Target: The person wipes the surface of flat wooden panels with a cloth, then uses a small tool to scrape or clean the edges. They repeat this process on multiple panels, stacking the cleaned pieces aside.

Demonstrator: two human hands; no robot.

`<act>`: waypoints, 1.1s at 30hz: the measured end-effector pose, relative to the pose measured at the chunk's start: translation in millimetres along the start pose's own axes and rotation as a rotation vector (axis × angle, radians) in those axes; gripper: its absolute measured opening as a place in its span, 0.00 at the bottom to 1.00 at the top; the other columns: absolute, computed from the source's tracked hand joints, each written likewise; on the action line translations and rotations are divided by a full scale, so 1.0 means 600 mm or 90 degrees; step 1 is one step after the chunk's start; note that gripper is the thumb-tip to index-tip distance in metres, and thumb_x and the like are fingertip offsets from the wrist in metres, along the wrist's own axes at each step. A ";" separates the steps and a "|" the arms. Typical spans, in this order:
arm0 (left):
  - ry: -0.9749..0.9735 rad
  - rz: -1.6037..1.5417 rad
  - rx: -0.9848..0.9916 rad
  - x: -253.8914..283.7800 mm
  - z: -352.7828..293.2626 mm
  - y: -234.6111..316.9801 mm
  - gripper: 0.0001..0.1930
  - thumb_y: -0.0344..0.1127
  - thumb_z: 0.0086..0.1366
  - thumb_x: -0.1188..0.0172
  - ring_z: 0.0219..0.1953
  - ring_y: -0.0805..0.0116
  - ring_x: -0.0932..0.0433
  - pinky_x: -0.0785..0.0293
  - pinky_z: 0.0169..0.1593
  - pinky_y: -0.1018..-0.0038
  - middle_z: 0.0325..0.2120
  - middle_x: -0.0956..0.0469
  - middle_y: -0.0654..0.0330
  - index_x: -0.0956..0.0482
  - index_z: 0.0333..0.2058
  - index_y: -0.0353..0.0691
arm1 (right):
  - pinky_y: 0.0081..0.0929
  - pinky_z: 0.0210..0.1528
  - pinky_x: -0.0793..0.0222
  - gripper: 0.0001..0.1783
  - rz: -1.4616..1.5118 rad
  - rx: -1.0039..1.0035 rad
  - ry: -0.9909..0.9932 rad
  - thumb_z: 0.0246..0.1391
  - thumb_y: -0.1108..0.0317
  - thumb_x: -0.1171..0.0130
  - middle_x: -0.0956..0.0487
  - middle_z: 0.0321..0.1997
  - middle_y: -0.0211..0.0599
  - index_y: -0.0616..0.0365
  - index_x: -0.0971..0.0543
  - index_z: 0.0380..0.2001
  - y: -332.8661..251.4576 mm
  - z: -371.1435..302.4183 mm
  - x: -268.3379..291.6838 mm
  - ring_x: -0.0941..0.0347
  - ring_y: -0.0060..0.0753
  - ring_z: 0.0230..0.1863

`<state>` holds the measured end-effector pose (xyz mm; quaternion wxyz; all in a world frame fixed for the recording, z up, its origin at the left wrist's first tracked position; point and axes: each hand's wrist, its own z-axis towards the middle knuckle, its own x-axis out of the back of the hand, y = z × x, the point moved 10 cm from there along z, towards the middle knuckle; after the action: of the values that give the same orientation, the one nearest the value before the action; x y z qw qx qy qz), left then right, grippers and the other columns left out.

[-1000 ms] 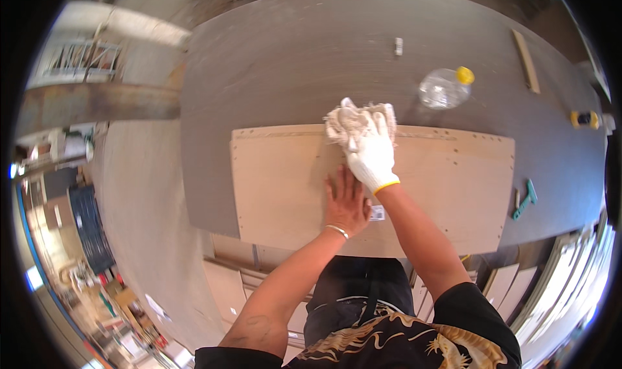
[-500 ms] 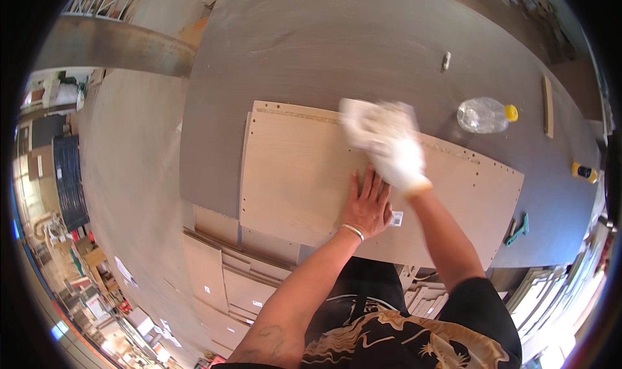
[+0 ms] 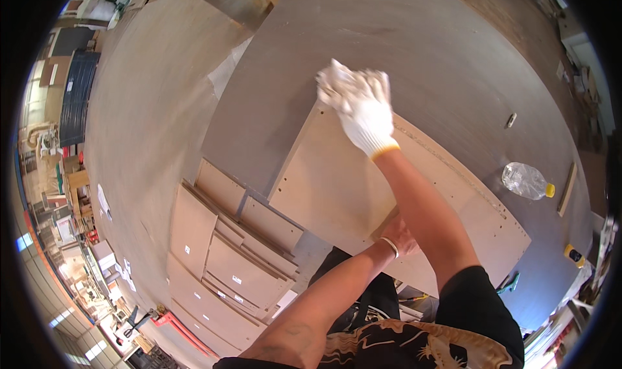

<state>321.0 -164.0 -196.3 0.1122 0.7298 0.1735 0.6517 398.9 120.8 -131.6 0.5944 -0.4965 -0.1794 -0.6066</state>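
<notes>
My right hand (image 3: 365, 117), in a white knitted glove with a yellow cuff edge, is closed on a crumpled whitish cloth (image 3: 334, 82). It is at the far left corner of a pale wooden panel (image 3: 330, 168) with small drilled holes near its edges. My bare left hand (image 3: 403, 235), with a bracelet at the wrist, is at the near part of the panel. My right forearm crosses in front of it and hides its fingers.
The panel lies on a large grey board (image 3: 414, 51). To the right are a clear bottle with a yellow cap (image 3: 526, 180), a wooden strip (image 3: 567, 189), a small yellow-and-black bottle (image 3: 574, 256) and a green tool (image 3: 510, 283). Stacked panels (image 3: 240, 265) lie at the near left.
My gloved right hand has moved with the cloth along the panel's far edge to its left corner. The view has turned, and my right forearm now covers my left fingers.
</notes>
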 end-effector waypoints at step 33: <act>0.246 0.183 -0.099 0.047 -0.053 0.038 0.36 0.53 0.76 0.54 0.80 0.45 0.44 0.53 0.82 0.49 0.78 0.41 0.44 0.35 0.72 0.32 | 0.43 0.82 0.45 0.21 0.290 0.501 -0.461 0.64 0.60 0.39 0.22 0.70 0.30 0.42 0.16 0.59 -0.384 -0.305 -0.027 0.38 0.46 0.78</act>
<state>294.5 -175.2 -157.7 0.0390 0.5982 0.0357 0.7996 117.2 34.5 -140.2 0.7506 -0.4400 -0.4721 -0.1422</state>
